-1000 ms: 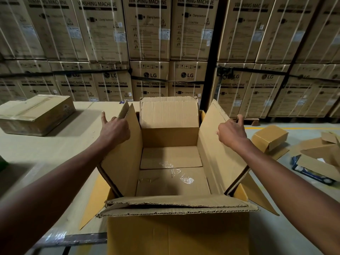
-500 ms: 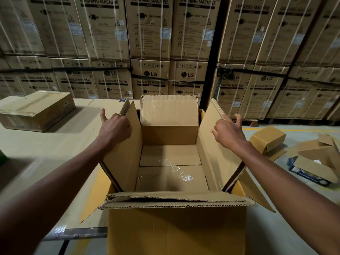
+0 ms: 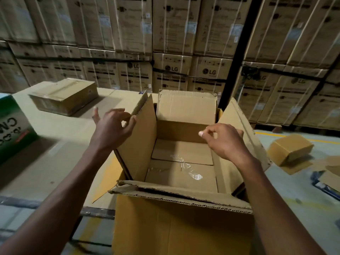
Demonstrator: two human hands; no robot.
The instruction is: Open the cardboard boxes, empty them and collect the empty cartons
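On the table's [image 3: 55, 144] left edge a green carton [image 3: 12, 124] is now showing, with a taped flat box [image 3: 64, 95] lying toward the far edge. At the near right corner the open cardboard box [image 3: 182, 214] is standing, bare inside but for tape scraps. Having gripped the side flaps a second ago, both hands are letting go: the left hand [image 3: 112, 129] is touching its flap with loose fingertips, and the right hand [image 3: 226, 142] is hovering over the opening, fingers curled, holding nothing. Emptying looks done; collecting is probably coming next.
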